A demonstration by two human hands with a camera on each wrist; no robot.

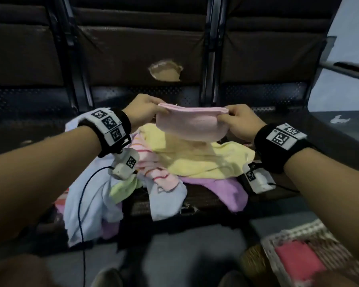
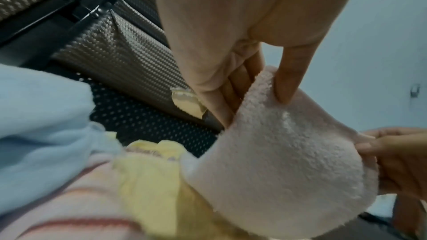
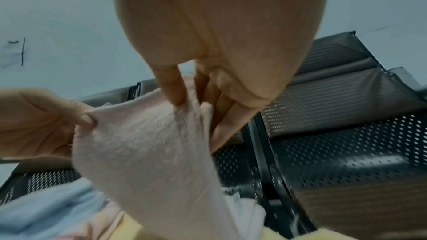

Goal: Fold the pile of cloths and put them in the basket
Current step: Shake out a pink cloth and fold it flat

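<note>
The left hand (image 1: 142, 111) and the right hand (image 1: 239, 121) each pinch a top corner of one pink cloth (image 1: 190, 125), thumb in front and fingers behind. The cloth is doubled over and hangs in the air above the pile (image 1: 153, 172), not touching it. The pile lies on a dark bench (image 1: 330, 141) and spills over its front edge. In the pile I can count one yellow cloth (image 1: 205, 160), one purple cloth (image 1: 226, 189), one striped cloth (image 1: 158, 172) and two blue cloths (image 1: 87, 199); more may hide under them

Only the head view shows the basket (image 1: 288, 238). It sits low, to the right of the pile, with one red cloth (image 1: 298, 259) folded inside. Only that view shows the two wrist bands too

The left wrist view shows the fuzzy face of the pink cloth and the thumb (image 2: 289, 81) pressed flat on it. The right wrist view shows the holes in the bench seat
</note>
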